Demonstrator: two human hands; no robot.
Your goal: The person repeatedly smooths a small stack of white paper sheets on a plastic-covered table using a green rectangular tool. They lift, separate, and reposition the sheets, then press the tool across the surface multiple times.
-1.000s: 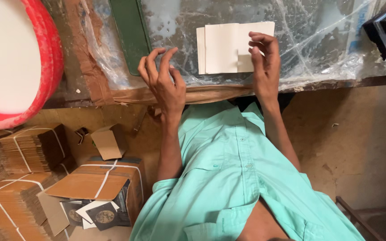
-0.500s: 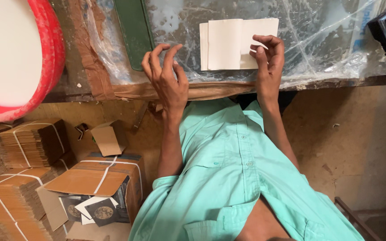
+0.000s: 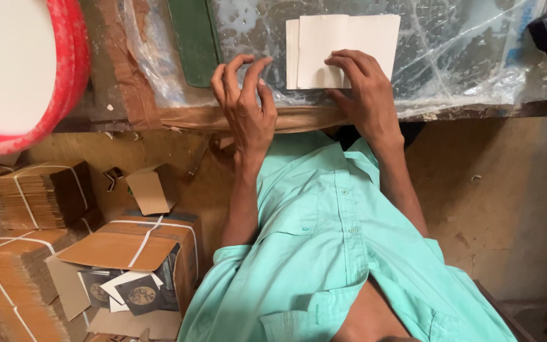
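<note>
Since half a second ago, the right hand (image 3: pixel 365 95) has slid from the right edge of the white paper sheets (image 3: pixel 343 47) to their near edge, and the left hand (image 3: pixel 245 107) has stayed raised beside them. Seen from the head camera, the right hand lies flat on the lower part of the small stack, fingers spread and pressing the sheets down rather than clamped round them. The left hand hovers just left of the stack, fingers curled loosely and apart, holding nothing and not touching the paper. The sheets rest on a worktable (image 3: pixel 299 119) covered with crinkled clear plastic film (image 3: pixel 476 57), near its front edge. A dark green flat strip (image 3: pixel 194 41) lies on the table to the left of the hands. A red-rimmed white round object (image 3: pixel 14 69) fills the upper left corner. Below, on the floor, stand tied bundles of flattened cardboard (image 3: pixel 39 196) and an open cardboard box (image 3: pixel 134 253) holding small dark cards
</note>
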